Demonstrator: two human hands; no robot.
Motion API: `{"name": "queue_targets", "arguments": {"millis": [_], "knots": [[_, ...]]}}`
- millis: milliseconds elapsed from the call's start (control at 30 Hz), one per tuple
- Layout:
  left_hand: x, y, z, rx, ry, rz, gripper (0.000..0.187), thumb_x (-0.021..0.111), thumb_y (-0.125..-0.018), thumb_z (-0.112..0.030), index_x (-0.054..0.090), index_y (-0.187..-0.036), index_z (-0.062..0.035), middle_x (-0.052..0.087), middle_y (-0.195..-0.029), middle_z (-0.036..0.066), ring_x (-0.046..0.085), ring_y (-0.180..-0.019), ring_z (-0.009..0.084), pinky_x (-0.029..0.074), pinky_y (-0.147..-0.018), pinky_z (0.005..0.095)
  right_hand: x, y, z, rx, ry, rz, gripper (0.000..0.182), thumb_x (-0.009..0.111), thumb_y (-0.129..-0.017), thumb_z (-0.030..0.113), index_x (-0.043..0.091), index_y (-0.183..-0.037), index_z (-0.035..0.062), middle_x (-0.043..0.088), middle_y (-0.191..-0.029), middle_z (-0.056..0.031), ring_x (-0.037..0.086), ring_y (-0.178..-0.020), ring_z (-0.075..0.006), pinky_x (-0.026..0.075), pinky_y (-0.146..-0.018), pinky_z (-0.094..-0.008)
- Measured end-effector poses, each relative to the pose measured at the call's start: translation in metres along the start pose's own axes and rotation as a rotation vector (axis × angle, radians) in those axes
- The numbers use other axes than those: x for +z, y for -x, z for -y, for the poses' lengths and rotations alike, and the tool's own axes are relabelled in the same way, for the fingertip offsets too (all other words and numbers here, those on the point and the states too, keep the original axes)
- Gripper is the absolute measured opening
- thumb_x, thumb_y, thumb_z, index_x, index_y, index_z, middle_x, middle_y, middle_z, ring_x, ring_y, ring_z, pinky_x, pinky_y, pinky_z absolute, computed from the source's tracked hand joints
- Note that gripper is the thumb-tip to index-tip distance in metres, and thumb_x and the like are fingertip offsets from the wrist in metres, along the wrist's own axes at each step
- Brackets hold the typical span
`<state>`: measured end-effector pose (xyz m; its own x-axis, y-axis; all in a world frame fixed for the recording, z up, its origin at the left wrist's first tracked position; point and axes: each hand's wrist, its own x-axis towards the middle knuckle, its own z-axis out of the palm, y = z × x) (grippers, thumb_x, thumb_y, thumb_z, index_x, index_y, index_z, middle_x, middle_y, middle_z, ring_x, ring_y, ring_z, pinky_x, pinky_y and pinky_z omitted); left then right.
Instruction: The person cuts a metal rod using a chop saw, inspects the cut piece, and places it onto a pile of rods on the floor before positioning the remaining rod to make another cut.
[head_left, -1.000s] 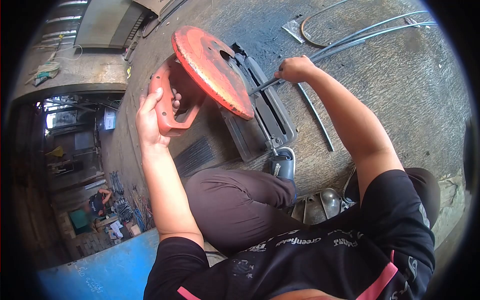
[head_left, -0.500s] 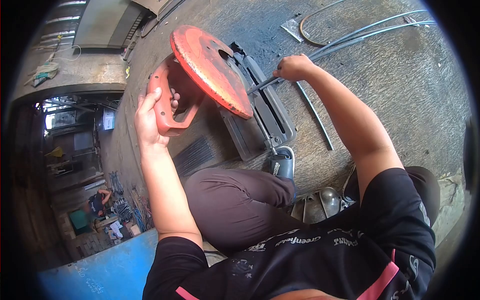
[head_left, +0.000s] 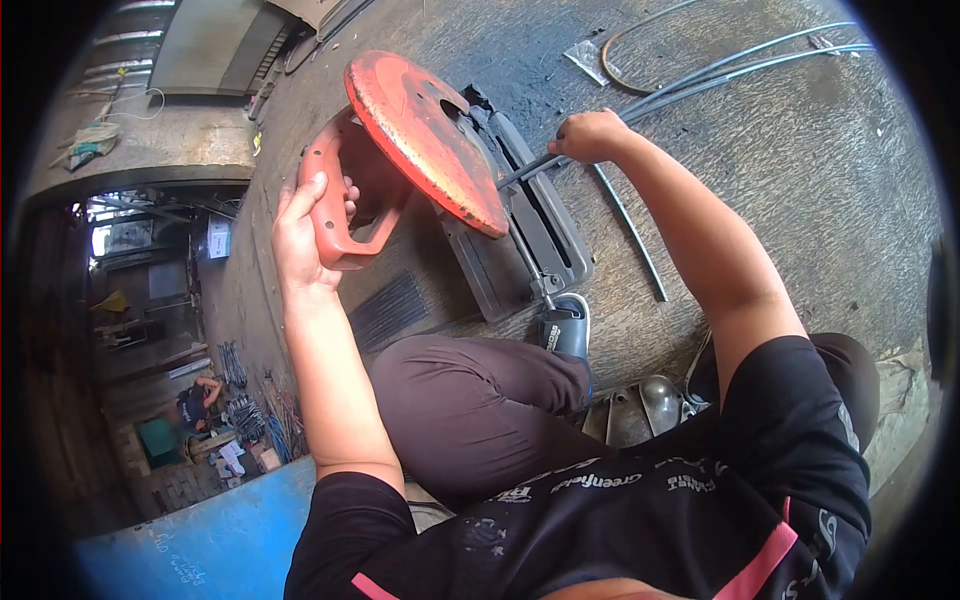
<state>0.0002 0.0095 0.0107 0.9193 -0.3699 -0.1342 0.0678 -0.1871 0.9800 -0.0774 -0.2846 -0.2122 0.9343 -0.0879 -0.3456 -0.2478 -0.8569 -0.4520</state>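
My left hand [head_left: 305, 225] is wrapped round the red D-shaped handle of a chop saw [head_left: 425, 140], its fingers passing through the loop near the trigger. The saw's round red guard has chipped paint and hangs over a dark grey base [head_left: 540, 215]. Closed round several thin metal rods [head_left: 530, 168], my right hand [head_left: 590, 136] is just right of the base. The rods run from under the guard, through my fist, to the upper right. Where they meet the blade is hidden by the guard.
A short cut rod [head_left: 632, 235] lies on the floor right of the saw. Several dark cut rods [head_left: 390, 310] are laid side by side left of the base. My shoe [head_left: 565, 330] is close to the base. A person [head_left: 198, 403] is far off at lower left.
The handle and guard have shifted very slightly right, with my left hand on the handle. My right hand keeps its place on the rods.
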Motion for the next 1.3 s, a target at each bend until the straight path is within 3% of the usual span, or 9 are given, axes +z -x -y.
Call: {"name": "queue_targets", "arguments": {"millis": [300, 367, 1300], "knots": [[-0.0019, -0.0019, 0.0001, 0.009, -0.017, 0.037, 0.043, 0.058, -0.091, -0.015, 0.048, -0.130, 0.0012, 0.062, -0.097, 0.014, 0.063, -0.081, 0.0208, 0.052, -0.069, 0.0276, 0.0027, -0.0012, -0.0022, -0.003, -0.015, -0.023, 0.050, 0.049, -0.095, 0.051, 0.071, -0.108, 0.0084, 0.071, -0.106, -0.0110, 0.064, -0.107, -0.0299, 0.044, -0.093, -0.0454], [-0.0021, -0.0024, 0.0007, 0.008, -0.010, 0.036, 0.043, 0.058, -0.091, -0.015, 0.047, -0.130, 0.0012, 0.062, -0.097, 0.015, 0.063, -0.081, 0.0210, 0.052, -0.069, 0.0277, 0.0014, -0.0008, -0.0016, 0.004, -0.003, -0.011, 0.049, 0.049, -0.094, 0.051, 0.072, -0.110, 0.0110, 0.070, -0.112, -0.0101, 0.064, -0.109, -0.0289, 0.045, -0.096, -0.0472], [0.0057, 0.0035, -0.0022, -0.012, 0.039, 0.016, 0.042, 0.057, -0.092, -0.014, 0.044, -0.129, 0.0019, 0.059, -0.101, 0.017, 0.064, -0.084, 0.0246, 0.054, -0.072, 0.0325, -0.0017, -0.0021, -0.0002, 0.013, -0.008, 0.018, 0.052, 0.049, -0.094, 0.052, 0.071, -0.109, 0.0082, 0.070, -0.110, -0.0107, 0.065, -0.107, -0.0290, 0.048, -0.092, -0.0447]]}}
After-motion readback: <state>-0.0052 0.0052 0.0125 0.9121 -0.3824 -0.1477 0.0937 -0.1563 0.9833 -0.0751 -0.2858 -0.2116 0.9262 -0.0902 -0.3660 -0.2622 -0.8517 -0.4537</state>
